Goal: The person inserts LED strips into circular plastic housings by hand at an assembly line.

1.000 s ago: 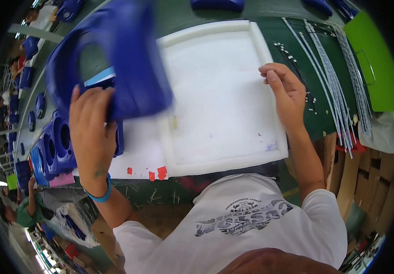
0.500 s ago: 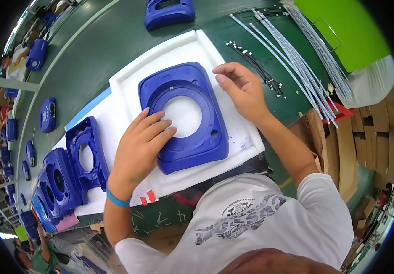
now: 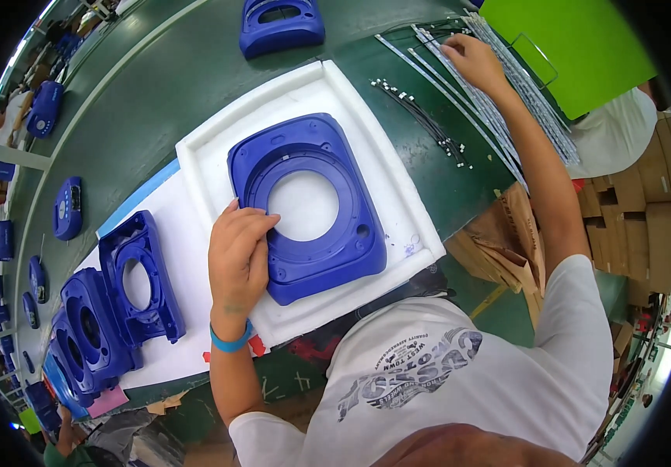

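In front of me a blue plastic housing (image 3: 362, 194), with a large round opening, lies on a white foam tray (image 3: 421, 214). My left hand (image 3: 238, 253) is at its left side, fingers bent over the edge toward the ring and resting on it. My right hand (image 3: 475, 64) reaches far out to the upper right, over a bundle of thin, pale light strips (image 3: 479, 105). Its fingers are curled together at the strips' far end, near some black wires; what lies between the fingertips is too small to make out.
Black cables with white connectors (image 3: 421, 121) lie right of the tray. More blue housings (image 3: 145, 272) stand at left, and another (image 3: 281, 31) sits beyond the tray. A green bin (image 3: 569, 47) stands far right, above stacked cardboard (image 3: 631, 233). Blue units (image 3: 68, 208) line the left.
My right hand has moved from beside the housing up and away to the light strips. The left hand has slid back from the ring toward the housing's left edge, its fingers drawn closer together.
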Available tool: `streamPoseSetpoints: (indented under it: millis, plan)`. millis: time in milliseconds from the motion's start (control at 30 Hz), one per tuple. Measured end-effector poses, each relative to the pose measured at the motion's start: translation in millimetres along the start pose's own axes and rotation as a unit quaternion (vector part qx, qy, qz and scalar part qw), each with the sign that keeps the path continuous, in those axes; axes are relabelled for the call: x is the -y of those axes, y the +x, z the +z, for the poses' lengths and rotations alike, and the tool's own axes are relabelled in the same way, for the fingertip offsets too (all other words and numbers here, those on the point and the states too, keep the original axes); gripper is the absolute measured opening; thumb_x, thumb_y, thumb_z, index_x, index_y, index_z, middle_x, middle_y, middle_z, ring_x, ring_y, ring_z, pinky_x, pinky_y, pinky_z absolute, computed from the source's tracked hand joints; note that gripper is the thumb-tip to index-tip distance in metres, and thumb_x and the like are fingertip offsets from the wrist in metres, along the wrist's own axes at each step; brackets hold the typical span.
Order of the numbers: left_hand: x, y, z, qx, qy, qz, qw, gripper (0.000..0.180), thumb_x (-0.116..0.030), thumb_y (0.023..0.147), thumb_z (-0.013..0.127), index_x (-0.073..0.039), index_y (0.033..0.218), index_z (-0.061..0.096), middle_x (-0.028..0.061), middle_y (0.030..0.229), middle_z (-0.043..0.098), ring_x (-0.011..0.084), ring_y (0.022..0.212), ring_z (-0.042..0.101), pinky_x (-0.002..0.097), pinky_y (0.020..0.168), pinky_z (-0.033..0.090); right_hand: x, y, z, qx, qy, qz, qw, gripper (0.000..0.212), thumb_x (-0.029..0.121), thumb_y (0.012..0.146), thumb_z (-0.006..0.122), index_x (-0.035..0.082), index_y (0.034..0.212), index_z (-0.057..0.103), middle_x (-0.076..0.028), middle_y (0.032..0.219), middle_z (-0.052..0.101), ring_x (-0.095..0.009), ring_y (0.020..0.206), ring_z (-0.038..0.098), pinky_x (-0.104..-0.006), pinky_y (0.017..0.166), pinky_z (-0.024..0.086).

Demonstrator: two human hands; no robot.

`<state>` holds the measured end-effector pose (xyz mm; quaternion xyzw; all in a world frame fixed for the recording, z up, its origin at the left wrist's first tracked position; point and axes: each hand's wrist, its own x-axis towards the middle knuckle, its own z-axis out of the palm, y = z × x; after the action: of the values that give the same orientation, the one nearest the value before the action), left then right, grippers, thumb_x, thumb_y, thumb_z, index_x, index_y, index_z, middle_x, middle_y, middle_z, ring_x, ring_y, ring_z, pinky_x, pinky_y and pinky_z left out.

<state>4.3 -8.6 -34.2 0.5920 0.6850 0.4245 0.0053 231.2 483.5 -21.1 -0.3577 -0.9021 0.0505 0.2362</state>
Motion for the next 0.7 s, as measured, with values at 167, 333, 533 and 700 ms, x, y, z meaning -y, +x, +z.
streamPoseSetpoints:
  millis: [167, 333, 533, 700]
  plan:
    - [-0.6, -1.5, -0.6, -0.005, -0.001, -0.002, 1.000, 0.032, 0.012, 0.086, 0.066, -0.003, 0.111, 0.079, 0.0125, 0.104, 0.077, 0.0317, 0.109, 0.072, 0.0558, 0.118, 0.049, -12.6, 8.9, 31.4, 0.018, -0.028, -0.054, 0.998, 0.039, 0.043, 0.101, 0.073, 0.006, 0.111, 0.080, -0.014, 0.100, 0.078, -0.036, 0.096, 0.074, -0.0459, 0.084, 0.058]
    - [0.2, -2.9, -0.4, -0.001, -0.002, 0.000, 1.000, 0.033, 0.013, 0.085, 0.066, -0.003, 0.111, 0.079, 0.0124, 0.104, 0.077, 0.0315, 0.109, 0.072, 0.0555, 0.118, 0.049, 30.1, 34.0, 61.2, 0.030, -0.056, -0.061, 0.996, 0.042, 0.046, 0.097, 0.076, 0.007, 0.111, 0.083, -0.016, 0.120, 0.072, -0.036, 0.117, 0.068, -0.0493, 0.098, 0.056]
    - [-1.1, -1.1, -0.8, -0.006, -0.009, -0.002, 1.000, 0.033, 0.013, 0.085, 0.066, -0.003, 0.110, 0.080, 0.0125, 0.104, 0.077, 0.0313, 0.109, 0.072, 0.0552, 0.118, 0.049, 23.2, 66.1, 102.0, 0.113, -0.080, -0.066, 0.988, 0.037, 0.037, 0.094, 0.077, 0.007, 0.114, 0.084, -0.021, 0.110, 0.079, -0.039, 0.107, 0.074, -0.0498, 0.099, 0.057]
    - [1.9, -3.6, -1.8, -0.005, -0.008, 0.000, 1.000, 0.032, 0.012, 0.085, 0.066, -0.003, 0.110, 0.080, 0.0128, 0.104, 0.077, 0.0313, 0.109, 0.072, 0.0544, 0.118, 0.049, 29.3, 70.6, 101.8, 0.165, -0.009, -0.016, 0.986, 0.030, 0.029, 0.095, 0.073, 0.005, 0.110, 0.082, -0.019, 0.103, 0.082, -0.033, 0.092, 0.077, -0.0464, 0.088, 0.060]
